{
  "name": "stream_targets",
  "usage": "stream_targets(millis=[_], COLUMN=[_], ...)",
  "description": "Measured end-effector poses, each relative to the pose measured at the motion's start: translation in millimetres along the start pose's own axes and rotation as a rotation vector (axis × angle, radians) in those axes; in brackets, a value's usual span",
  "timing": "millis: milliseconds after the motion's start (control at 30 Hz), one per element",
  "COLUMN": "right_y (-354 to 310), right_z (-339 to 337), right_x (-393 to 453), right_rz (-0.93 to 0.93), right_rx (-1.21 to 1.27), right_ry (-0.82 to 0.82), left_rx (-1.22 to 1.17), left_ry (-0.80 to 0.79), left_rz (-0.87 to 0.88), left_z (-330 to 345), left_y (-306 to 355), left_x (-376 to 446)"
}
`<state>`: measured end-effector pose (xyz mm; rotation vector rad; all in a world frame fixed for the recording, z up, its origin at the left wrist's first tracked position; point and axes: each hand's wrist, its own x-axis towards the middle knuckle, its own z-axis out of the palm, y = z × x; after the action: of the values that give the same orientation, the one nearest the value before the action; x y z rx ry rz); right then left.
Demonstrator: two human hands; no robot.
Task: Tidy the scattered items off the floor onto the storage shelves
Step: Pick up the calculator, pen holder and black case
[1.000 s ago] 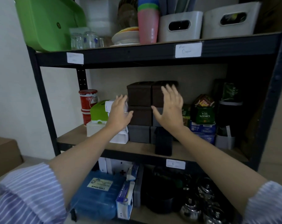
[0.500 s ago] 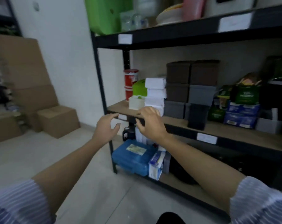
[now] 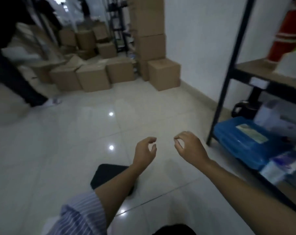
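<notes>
Hands withdrawn from shelf; view turned to floor (image 3: 76,150). Left hand (image 3: 144,152), right hand (image 3: 189,148): fingers loosely curled, empty. Black item (image 3: 108,173) at 6 o'clock: likely next pickup.

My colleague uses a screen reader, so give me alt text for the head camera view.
Two empty hands, left hand and right hand, hang loosely curled over a glossy tiled floor, a flat black item beneath them. Shelving stands right; cardboard boxes behind.
</notes>
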<state>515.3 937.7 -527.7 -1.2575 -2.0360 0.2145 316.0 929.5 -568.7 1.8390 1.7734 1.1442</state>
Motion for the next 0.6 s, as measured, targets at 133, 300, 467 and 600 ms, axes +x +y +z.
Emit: stream_targets(millis=[133,300,467,600], right_y=[-14,-55,-142,-217], right_z=[80,165,246,306], right_x=[-15,-46,-72,-105], right_rz=[-0.081,-0.066,-0.03,-0.064], right_rx=[0.088,0.242,0.406,0.528], right_ry=[-0.154,-0.318,-0.492,-0.655], left_rx=[-0.026,-0.059,0.011,0.026], left_ry=[0.093,0.236,0.356,0.531], left_rz=[-0.156,-0.366,-0.505,-0.657], left_z=[-15,-44,-97,-143], left_y=[-69,-140,-201,-242], left_x=[-42,-120,-198,-263])
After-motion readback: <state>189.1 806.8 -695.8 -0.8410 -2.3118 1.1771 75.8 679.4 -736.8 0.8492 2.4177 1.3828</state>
